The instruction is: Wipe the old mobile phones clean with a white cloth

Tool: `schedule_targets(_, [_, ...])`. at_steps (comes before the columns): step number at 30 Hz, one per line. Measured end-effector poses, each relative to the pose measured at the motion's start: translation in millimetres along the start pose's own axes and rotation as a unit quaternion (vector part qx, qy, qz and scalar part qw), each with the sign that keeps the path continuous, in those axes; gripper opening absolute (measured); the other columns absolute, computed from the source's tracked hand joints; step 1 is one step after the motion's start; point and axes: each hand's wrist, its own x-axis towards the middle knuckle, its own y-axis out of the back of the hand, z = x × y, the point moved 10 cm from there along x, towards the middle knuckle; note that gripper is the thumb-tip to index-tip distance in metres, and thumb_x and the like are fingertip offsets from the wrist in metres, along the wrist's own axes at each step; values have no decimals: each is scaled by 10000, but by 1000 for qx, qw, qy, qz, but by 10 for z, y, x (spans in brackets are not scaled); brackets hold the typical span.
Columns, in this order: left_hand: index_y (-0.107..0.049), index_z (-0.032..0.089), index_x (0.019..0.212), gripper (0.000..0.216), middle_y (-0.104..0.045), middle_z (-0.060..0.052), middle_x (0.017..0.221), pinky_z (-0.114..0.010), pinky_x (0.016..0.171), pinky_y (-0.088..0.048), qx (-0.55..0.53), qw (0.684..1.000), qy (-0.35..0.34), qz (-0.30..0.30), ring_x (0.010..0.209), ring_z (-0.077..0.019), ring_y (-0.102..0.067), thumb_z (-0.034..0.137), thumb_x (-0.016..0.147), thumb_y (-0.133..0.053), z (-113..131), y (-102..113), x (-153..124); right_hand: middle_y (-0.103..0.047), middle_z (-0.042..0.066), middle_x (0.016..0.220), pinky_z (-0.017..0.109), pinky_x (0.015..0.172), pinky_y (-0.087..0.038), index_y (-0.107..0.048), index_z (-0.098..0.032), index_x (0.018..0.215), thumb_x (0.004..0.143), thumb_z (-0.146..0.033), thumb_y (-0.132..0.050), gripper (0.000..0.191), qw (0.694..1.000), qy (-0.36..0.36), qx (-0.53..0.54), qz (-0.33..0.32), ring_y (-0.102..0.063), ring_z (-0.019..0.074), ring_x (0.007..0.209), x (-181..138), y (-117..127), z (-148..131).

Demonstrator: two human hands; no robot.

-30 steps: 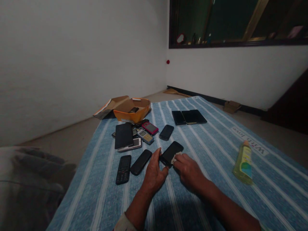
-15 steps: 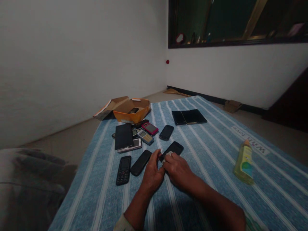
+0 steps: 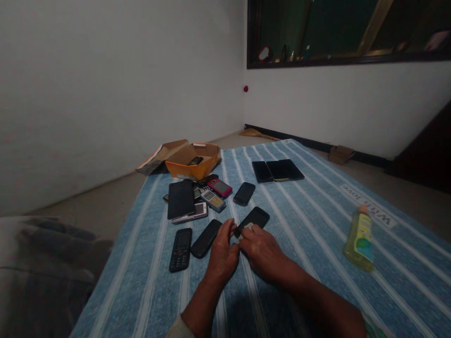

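Observation:
A black smartphone (image 3: pixel 259 216) lies slanted on the blue striped cloth, its near end partly covered by my hands. My left hand (image 3: pixel 222 251) holds that near end at its left side, thumb and fingers curved about the edge. Bunched in the closed fingers of my right hand (image 3: pixel 262 249) is a small pale cloth (image 3: pixel 248 226), pressed on the phone's lower part. Just left of my left hand lies a dark phone (image 3: pixel 206 238), and beside it a black keypad phone (image 3: pixel 181 249). Another dark smartphone (image 3: pixel 244 193) rests beyond my hands.
Several phones, a pink one (image 3: pixel 220 188) among them, are heaped by a dark flat case (image 3: pixel 181 199). Behind them stands an open orange box (image 3: pixel 188 170) with a phone inside. Black flat devices (image 3: pixel 280 170) lie at the far right. A bottle of yellow-green liquid (image 3: pixel 359 241) is at right.
My right hand and the pale cloth have shifted very slightly over the phone. My left hand stays at the phone's near end. The view has tilted a little.

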Motion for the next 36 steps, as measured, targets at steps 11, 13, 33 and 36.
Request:
schedule_targets(11, [-683,186,1077,402,-672,-98,1212,-470,1056,-470,52,997,-37,35,1159,-256,-628,144,715,-512,154,92,18,-641,53,937,295,738,-418,-666,-176,886,783,26,-515,272,999,-19,40,-25,-521,200,881,-159,77,121])
schedule_targets(13, [-721,207,951,306,-697,-78,1182,-468,1052,-473,64,996,-42,41,1148,-253,-636,157,735,-509,193,125,25,-642,48,953,296,750,-421,-666,-186,904,784,30,-506,294,997,-30,70,-9,-527,199,896,-186,119,201])
schedule_targets(33, [-615,214,521,201,-756,-47,847,-385,810,-551,-8,995,4,94,814,-224,-702,170,695,-525,250,283,40,-678,46,978,287,822,-476,-681,-196,908,746,53,-437,384,961,-19,250,115,-598,172,918,-222,325,334])
schedule_targets(36, [-607,217,506,217,-748,-37,781,-358,763,-551,6,997,-7,82,756,-211,-692,181,708,-535,309,252,43,-677,45,975,288,820,-474,-679,-198,903,751,48,-435,378,961,-14,251,115,-597,170,909,-218,339,319])
